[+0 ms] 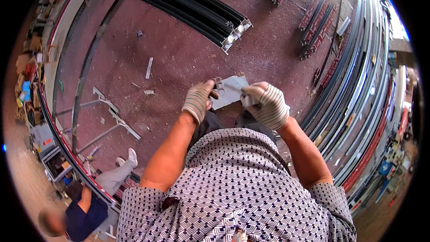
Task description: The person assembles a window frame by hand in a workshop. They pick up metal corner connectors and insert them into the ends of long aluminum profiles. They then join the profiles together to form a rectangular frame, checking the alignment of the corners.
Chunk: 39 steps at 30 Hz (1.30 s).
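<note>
My left hand, in a striped work glove with bare fingertips, is closed around a small grey piece that looks like metal; its kind does not show. My right hand, gloved the same way and blurred at the fingers, is closed as well. Something small and silvery shows at its fingertips, too smeared to name. Between and beneath both hands lies a flat whitish sheet, like a piece of cardboard. Whether either hand touches that sheet, I cannot tell.
Long black profiles with pale cut ends lie ahead. Stacked metal bars run along the right, near short red-and-black bundles. A metal frame is at left. Another person sits at lower left. Scraps litter the reddish floor.
</note>
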Each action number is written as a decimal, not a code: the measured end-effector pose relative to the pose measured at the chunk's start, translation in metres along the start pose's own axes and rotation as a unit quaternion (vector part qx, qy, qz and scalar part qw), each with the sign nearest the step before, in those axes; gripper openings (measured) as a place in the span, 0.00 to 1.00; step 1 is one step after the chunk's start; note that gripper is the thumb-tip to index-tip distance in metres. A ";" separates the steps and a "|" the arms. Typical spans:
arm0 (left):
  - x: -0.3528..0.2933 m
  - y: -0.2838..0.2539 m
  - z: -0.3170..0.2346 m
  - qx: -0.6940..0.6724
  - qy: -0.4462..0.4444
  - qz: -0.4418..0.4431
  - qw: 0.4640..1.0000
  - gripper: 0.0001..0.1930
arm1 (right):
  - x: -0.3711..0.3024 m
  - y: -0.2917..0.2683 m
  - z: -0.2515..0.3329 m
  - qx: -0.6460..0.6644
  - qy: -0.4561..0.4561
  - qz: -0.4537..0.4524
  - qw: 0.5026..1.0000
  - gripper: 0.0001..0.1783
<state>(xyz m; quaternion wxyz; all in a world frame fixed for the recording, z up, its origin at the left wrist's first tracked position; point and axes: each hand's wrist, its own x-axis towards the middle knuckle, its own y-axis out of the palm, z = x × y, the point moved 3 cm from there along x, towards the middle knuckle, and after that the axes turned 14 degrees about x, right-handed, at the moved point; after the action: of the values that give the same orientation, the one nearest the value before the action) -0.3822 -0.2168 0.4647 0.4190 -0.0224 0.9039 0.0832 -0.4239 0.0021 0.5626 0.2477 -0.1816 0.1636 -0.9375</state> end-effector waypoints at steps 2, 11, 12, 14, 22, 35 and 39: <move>0.018 -0.005 0.011 -0.059 -0.017 -0.088 0.994 0.14 | 0.012 -0.012 -0.023 0.015 0.065 -0.055 0.996 0.13; 0.094 0.019 -0.003 -0.280 0.002 -0.209 0.937 0.16 | 0.074 -0.039 -0.097 0.029 0.107 -0.068 0.992 0.11; 0.105 0.020 -0.009 -0.285 0.021 -0.206 0.936 0.17 | 0.078 -0.039 -0.104 0.025 0.091 -0.066 0.993 0.11; 0.117 0.022 -0.013 -0.294 0.035 -0.215 0.931 0.17 | 0.079 -0.037 -0.113 0.030 0.105 -0.059 0.992 0.11; 0.126 0.026 -0.037 -0.308 0.053 -0.189 0.931 0.13 | 0.082 -0.035 -0.120 0.005 0.100 -0.051 0.994 0.13; 0.142 0.033 -0.041 -0.397 0.066 -0.161 0.901 0.13 | 0.110 -0.019 -0.104 -0.140 0.049 0.006 0.989 0.14; 0.140 0.045 -0.052 -0.410 0.061 -0.195 0.889 0.12 | 0.124 -0.008 -0.108 -0.143 0.041 -0.001 0.989 0.15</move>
<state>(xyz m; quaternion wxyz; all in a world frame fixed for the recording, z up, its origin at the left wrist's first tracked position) -0.5170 -0.1777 0.3974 0.3242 -0.3726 0.7909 0.3614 -0.5727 -0.0327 0.5030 0.2112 -0.1764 0.3064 -0.9113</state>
